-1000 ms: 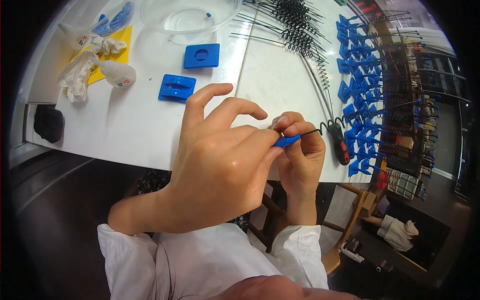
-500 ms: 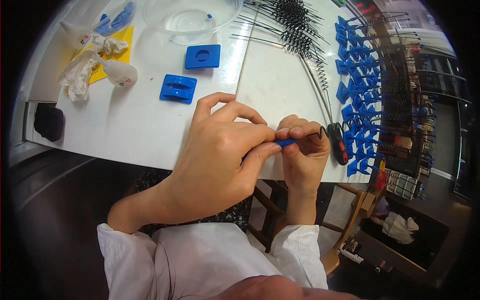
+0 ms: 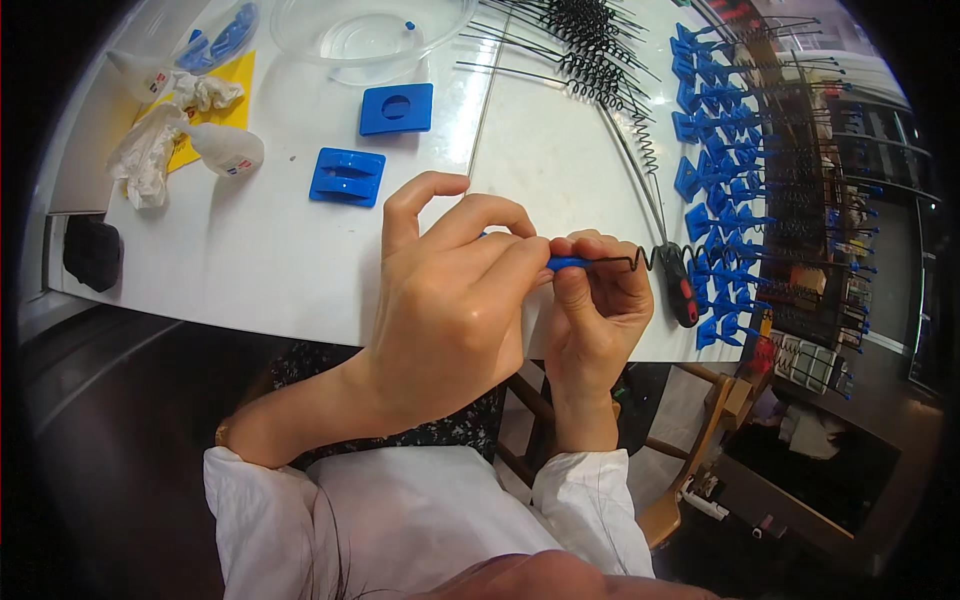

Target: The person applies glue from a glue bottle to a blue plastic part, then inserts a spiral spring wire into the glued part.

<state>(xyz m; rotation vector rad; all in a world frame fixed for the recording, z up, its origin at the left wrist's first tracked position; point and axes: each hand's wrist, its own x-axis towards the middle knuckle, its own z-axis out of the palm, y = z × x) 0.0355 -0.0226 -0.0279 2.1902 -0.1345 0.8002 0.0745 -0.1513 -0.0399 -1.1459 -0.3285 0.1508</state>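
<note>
Both my hands meet over the table's front edge, pinching a small blue plastic piece [image 3: 567, 263]. My left hand [image 3: 450, 285] closes on its left end from above, back of the hand toward me. My right hand [image 3: 600, 310] grips it between thumb and fingers on the other side. A black coiled wire [image 3: 640, 258] runs rightward from the blue piece, past my right fingertips. Part of the blue piece is hidden behind my left fingers. Just right of my right hand lies a tool with a black and red handle [image 3: 681, 287].
Two blue square bases, a slotted one [image 3: 347, 188] and one with a round opening [image 3: 370, 118], lie left of my hands. A clear plastic tub [image 3: 300, 40], a white squeeze bottle [image 3: 228, 150] and crumpled tissue [image 3: 145, 155] sit beyond. Black coiled wires [image 3: 590, 45] and blue-based assemblies [image 3: 715, 165] crowd the right.
My hands have shifted slightly, and the left one has rolled so its fingers curl over more. The blue piece has risen a little, and more of the black wire shows beside my right fingers.
</note>
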